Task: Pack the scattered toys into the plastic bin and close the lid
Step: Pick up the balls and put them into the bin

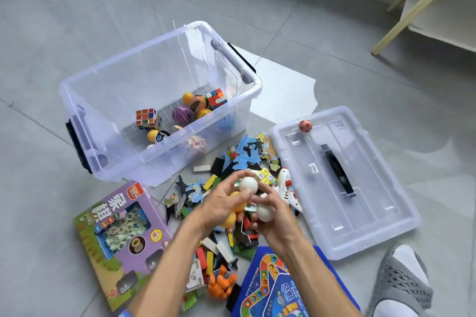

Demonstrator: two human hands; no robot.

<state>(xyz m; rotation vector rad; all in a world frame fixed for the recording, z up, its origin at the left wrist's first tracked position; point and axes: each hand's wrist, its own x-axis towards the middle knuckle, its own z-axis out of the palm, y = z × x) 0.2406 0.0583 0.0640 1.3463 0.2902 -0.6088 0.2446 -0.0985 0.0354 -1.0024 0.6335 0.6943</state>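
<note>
Both hands cupped round balls | left hand [219,204] grips orange balls [231,219], right hand [273,216] white balls [265,212] | near bin [77,100] | light, smooth, likely slippery; hold cupped.

Bright, even daylight fills the scene, and a hard-edged sunlit patch lies on the grey tile floor [283,90] just behind the clear plastic bin [159,80], so light seems to enter from the far side. Soft shadows fall beside the bin, and glare streaks its walls and the transparent lid [373,213]. Wide-angle distortion bends the tile lines toward the frame edges; detail is slightly soft throughout, as from compression.
</note>
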